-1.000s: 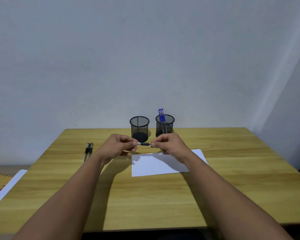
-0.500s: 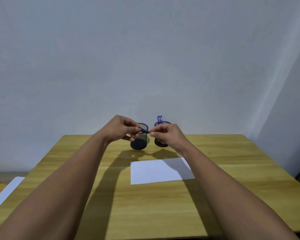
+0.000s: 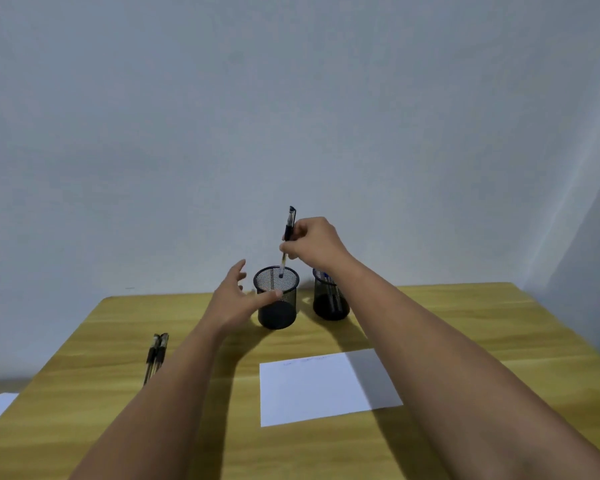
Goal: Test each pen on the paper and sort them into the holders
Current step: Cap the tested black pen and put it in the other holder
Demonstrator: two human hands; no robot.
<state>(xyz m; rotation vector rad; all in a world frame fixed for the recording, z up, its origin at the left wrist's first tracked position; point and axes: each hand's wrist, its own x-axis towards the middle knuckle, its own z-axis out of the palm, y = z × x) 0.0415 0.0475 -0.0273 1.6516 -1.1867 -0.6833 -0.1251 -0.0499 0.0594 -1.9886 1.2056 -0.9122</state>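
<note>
One black pen (image 3: 287,242), pinched upright in the right hand (image 3: 315,244), hangs tip-down over the left holder (image 3: 276,296), ready to drop in, while the left hand (image 3: 238,299) spreads wide beside it.

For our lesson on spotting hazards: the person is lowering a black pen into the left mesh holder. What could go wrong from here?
1. The black pen, pinched by the right hand, is tilted with only its tip inside the left holder; released now, it might catch the rim and fall out.
2. The left hand touches that holder and could nudge it over.
</note>
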